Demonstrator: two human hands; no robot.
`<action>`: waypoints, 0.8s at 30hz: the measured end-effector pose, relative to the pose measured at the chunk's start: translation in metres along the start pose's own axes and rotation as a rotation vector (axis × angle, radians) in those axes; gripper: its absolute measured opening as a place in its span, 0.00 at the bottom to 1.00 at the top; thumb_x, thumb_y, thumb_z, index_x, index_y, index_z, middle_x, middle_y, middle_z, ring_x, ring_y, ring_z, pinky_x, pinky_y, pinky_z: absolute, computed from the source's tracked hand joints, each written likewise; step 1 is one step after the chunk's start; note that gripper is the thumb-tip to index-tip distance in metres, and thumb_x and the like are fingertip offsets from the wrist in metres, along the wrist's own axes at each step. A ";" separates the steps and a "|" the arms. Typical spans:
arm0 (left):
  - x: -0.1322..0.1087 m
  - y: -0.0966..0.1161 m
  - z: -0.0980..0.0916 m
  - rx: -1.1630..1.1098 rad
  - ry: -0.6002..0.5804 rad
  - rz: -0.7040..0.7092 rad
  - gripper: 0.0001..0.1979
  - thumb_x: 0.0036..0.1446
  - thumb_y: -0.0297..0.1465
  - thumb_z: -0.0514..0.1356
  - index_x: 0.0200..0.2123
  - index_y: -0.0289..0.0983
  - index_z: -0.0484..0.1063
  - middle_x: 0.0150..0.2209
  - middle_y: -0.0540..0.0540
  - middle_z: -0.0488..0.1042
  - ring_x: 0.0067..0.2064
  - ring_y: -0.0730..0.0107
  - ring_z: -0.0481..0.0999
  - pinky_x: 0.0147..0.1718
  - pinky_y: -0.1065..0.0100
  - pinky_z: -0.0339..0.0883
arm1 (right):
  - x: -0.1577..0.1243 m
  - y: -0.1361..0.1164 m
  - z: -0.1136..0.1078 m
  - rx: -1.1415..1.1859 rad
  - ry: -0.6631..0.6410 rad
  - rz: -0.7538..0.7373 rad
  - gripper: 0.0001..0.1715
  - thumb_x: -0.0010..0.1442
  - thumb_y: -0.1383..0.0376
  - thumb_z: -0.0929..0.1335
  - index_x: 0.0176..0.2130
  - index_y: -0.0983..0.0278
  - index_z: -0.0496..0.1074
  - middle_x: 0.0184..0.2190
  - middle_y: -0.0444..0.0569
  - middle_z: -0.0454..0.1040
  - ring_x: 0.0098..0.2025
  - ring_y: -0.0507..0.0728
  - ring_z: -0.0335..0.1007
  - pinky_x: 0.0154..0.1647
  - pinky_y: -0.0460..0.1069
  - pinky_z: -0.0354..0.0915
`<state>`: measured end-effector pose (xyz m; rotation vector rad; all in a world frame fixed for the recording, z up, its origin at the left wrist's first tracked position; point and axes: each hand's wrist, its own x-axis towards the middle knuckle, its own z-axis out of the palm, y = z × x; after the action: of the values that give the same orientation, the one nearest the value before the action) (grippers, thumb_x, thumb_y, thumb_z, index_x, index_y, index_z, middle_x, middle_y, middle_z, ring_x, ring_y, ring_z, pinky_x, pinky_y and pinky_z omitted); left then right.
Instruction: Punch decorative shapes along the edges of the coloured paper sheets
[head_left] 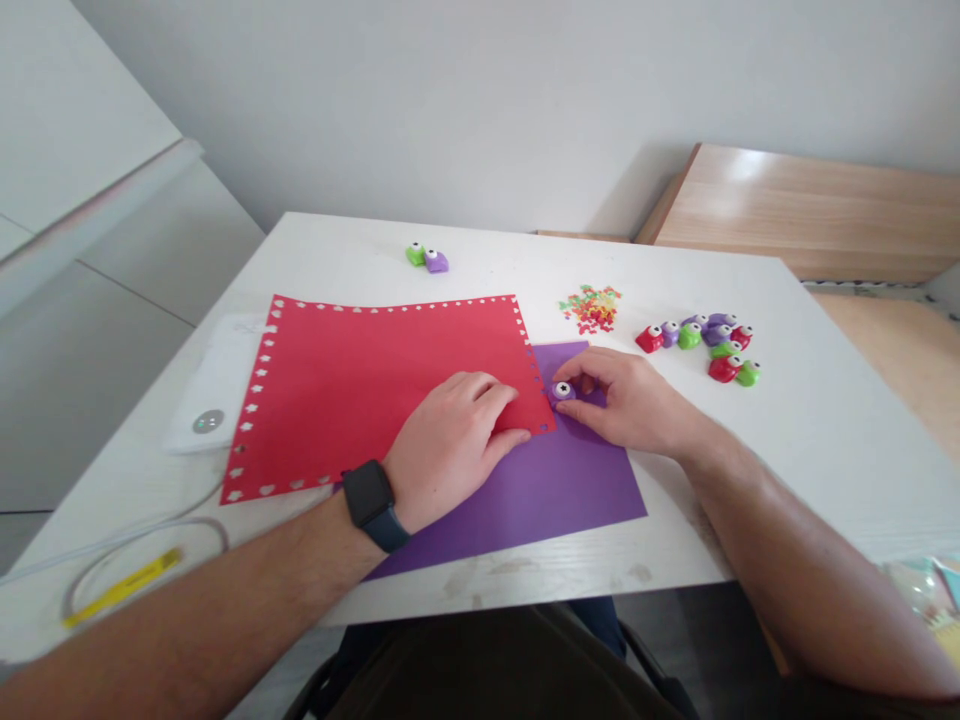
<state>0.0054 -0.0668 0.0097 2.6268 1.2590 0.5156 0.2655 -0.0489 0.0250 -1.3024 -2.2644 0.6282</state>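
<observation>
A red sheet of paper [360, 380] lies on the table, with small shapes punched along its edges. Part of it overlaps a purple sheet [495, 510]. My left hand [457, 445] rests on the red sheet near its lower right corner, fingers bent but lying on the paper and holding nothing. At the sheet's right edge, my right hand [622, 400] grips a purple craft punch [562, 392] with a star on its white top, between thumb and fingers. The punch sits at the red edge, over the purple sheet.
Small paper cut-outs [592, 308] are heaped behind my right hand. Several craft punches [690, 336] are grouped at the right; a green and a purple punch [436, 262] stand at the back. A white device [206, 400], cables and a yellow strip [124, 588] lie left.
</observation>
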 end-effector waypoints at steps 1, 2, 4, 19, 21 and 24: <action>0.000 0.000 0.000 -0.002 0.001 0.001 0.16 0.68 0.42 0.64 0.49 0.36 0.76 0.48 0.40 0.78 0.50 0.52 0.77 0.51 0.52 0.73 | 0.000 0.000 0.000 0.000 -0.002 0.001 0.10 0.61 0.68 0.74 0.44 0.60 0.80 0.35 0.47 0.78 0.36 0.56 0.73 0.40 0.52 0.68; 0.000 0.000 0.000 -0.003 0.003 0.002 0.15 0.68 0.42 0.64 0.49 0.36 0.76 0.48 0.40 0.78 0.50 0.52 0.77 0.51 0.53 0.73 | 0.000 0.000 0.000 -0.001 -0.004 0.004 0.10 0.61 0.68 0.74 0.44 0.60 0.80 0.35 0.47 0.78 0.36 0.56 0.73 0.40 0.52 0.68; 0.000 0.000 0.000 -0.001 0.003 0.002 0.15 0.68 0.42 0.64 0.49 0.36 0.76 0.48 0.40 0.78 0.50 0.52 0.77 0.51 0.52 0.73 | 0.000 0.000 0.000 -0.004 -0.006 0.009 0.10 0.61 0.68 0.74 0.44 0.61 0.80 0.35 0.46 0.78 0.36 0.56 0.73 0.40 0.52 0.68; 0.000 0.003 -0.001 -0.008 -0.011 -0.004 0.13 0.68 0.39 0.65 0.48 0.35 0.76 0.47 0.40 0.78 0.50 0.52 0.77 0.52 0.53 0.73 | -0.001 0.000 -0.001 -0.004 -0.011 0.009 0.10 0.61 0.68 0.74 0.45 0.61 0.80 0.35 0.46 0.78 0.36 0.55 0.72 0.39 0.51 0.68; 0.001 0.003 -0.001 -0.005 -0.014 0.000 0.12 0.68 0.37 0.65 0.48 0.35 0.76 0.47 0.40 0.78 0.50 0.52 0.77 0.51 0.53 0.73 | -0.001 0.000 -0.001 -0.004 -0.012 0.005 0.11 0.61 0.68 0.74 0.45 0.61 0.80 0.35 0.47 0.78 0.36 0.55 0.72 0.40 0.51 0.68; 0.001 0.004 -0.002 -0.004 -0.011 0.003 0.12 0.68 0.37 0.65 0.48 0.34 0.77 0.47 0.40 0.78 0.50 0.52 0.77 0.51 0.52 0.73 | -0.001 -0.002 -0.001 -0.003 -0.013 0.007 0.10 0.61 0.68 0.74 0.45 0.62 0.80 0.35 0.46 0.77 0.36 0.55 0.72 0.40 0.51 0.67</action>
<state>0.0080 -0.0683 0.0127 2.6250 1.2499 0.5031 0.2653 -0.0502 0.0264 -1.3121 -2.2733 0.6375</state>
